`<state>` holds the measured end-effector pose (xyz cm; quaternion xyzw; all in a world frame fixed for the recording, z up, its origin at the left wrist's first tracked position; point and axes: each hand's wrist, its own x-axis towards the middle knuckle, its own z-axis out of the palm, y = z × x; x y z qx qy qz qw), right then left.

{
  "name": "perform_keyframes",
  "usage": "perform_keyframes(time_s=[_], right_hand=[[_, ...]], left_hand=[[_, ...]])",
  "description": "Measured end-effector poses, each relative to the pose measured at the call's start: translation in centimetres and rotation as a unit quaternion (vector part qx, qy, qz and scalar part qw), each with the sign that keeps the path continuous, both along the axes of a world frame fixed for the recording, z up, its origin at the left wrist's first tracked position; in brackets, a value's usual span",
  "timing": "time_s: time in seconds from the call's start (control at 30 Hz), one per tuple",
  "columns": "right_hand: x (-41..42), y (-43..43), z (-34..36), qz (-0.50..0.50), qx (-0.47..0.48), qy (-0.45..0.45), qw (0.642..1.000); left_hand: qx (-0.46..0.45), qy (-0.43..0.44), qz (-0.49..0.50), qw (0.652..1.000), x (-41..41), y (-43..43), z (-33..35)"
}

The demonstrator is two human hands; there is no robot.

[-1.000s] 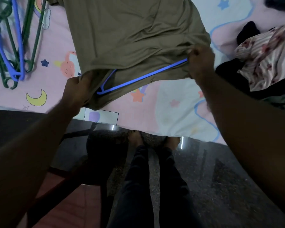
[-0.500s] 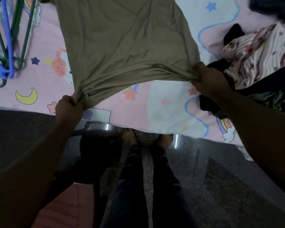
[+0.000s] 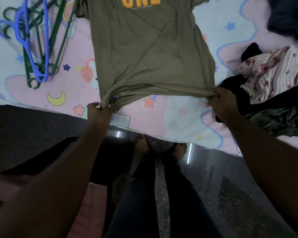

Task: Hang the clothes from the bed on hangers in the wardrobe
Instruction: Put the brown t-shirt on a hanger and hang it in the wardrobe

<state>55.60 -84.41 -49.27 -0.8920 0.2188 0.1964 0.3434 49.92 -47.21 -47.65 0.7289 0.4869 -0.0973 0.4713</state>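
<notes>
Your left hand (image 3: 98,112) and right hand (image 3: 222,102) each pinch a bottom corner of the olive T-shirt (image 3: 150,48), fingers curled tight around bunched hem, stretching it flat across the bed (image 3: 179,117) at frame centre; spare hangers (image 3: 36,42) lie upper left.

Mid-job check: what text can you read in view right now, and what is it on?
"ONE": large orange letters on the olive T-shirt; their tops are cut off by the frame edge, so the first letter is unsure.
Beneath them, a small white line: too small to read.
On the bedsheet: pictures only, no words.
</notes>
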Motion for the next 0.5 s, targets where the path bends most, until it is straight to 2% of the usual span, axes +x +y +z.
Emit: perform_keyframes(time_s=[0.13, 0.2, 0.4, 0.5], right_hand=[[-0.5, -0.5, 0.3, -0.006, -0.038, -0.005, 0.999], [-0.6, -0.3, 1.1, 0.013, -0.064, -0.002, 0.998], [0.5, -1.8, 0.5, 0.023, -0.083, -0.015, 0.996], [1.3, -2.1, 1.1, 0.023, -0.097, -0.024, 0.995]], left_hand=[[0.002, 0.070, -0.069, 0.995, -0.3, 0.4, -0.3], [0.006, 0.059, -0.077, 0.995, -0.4, 0.2, -0.3], [-0.022, -0.027, 0.086, 0.996, 0.4, 1.2, -1.4], [-0.108, -0.033, 0.080, 0.990, 0.9, 0.8, -0.2]])
